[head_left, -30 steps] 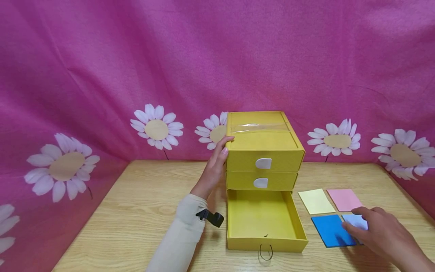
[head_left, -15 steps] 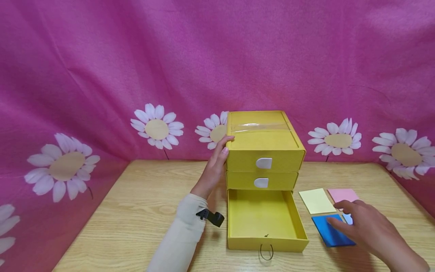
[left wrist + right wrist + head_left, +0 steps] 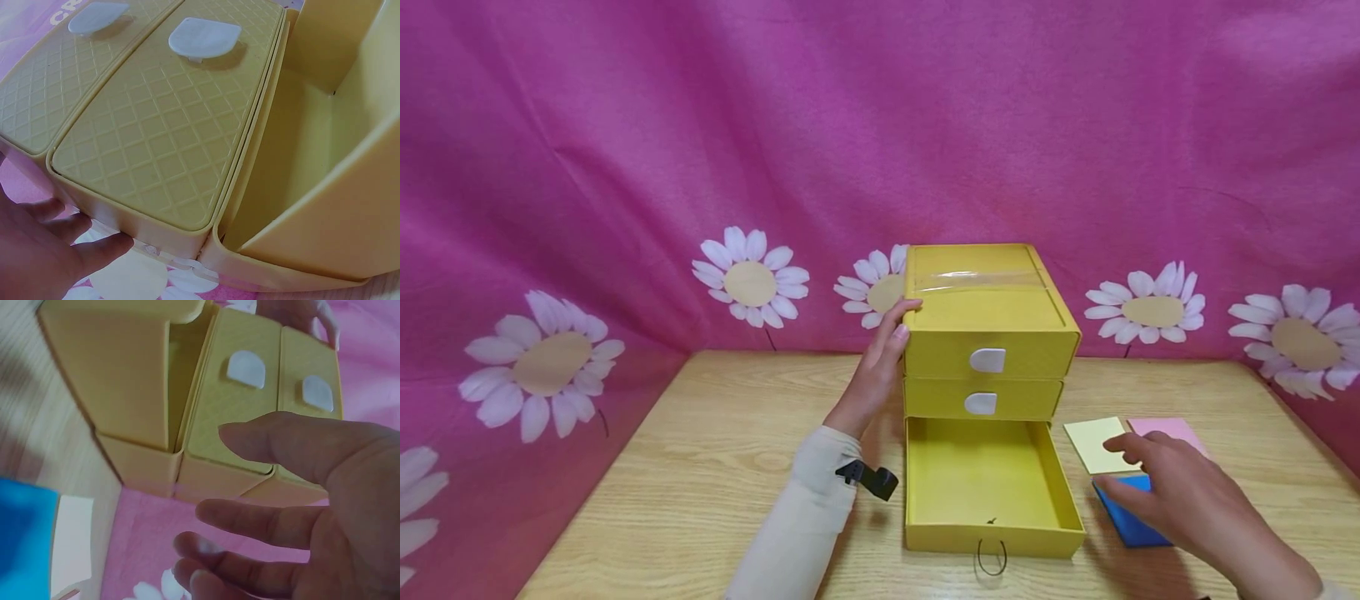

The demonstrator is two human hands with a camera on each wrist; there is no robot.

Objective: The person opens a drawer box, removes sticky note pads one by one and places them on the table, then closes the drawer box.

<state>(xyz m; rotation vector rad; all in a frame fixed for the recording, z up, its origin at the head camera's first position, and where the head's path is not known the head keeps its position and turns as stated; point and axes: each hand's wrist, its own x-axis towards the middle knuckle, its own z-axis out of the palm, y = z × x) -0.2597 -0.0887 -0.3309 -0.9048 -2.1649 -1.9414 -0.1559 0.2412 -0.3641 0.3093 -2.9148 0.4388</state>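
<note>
A yellow drawer box (image 3: 992, 310) stands on the table, its bottom drawer (image 3: 977, 475) pulled out and its two upper drawers closed. Against the left side of the box rests my left hand (image 3: 874, 367), fingers extended along the wall, as the left wrist view confirms. My right hand (image 3: 1198, 492) hovers over several sticky note pads with loosely bent fingers and nothing between them. The blue pad (image 3: 1138, 529) and the pale yellow pad (image 3: 1086, 442) are partly covered by it. Behind lies a pink pad (image 3: 1172, 429). A light blue pad is hidden in the head view.
The wooden table (image 3: 715, 483) meets a magenta flowered cloth (image 3: 880, 125) at the back and sides. White tabs (image 3: 987, 360) mark the upper drawers, and a thin loop (image 3: 992, 558) hangs from the open drawer's front. Clear tape (image 3: 977, 279) crosses the box top.
My right hand has moved left, from over the light blue pad toward the pale yellow and blue pads. The left hand stays on the box.
</note>
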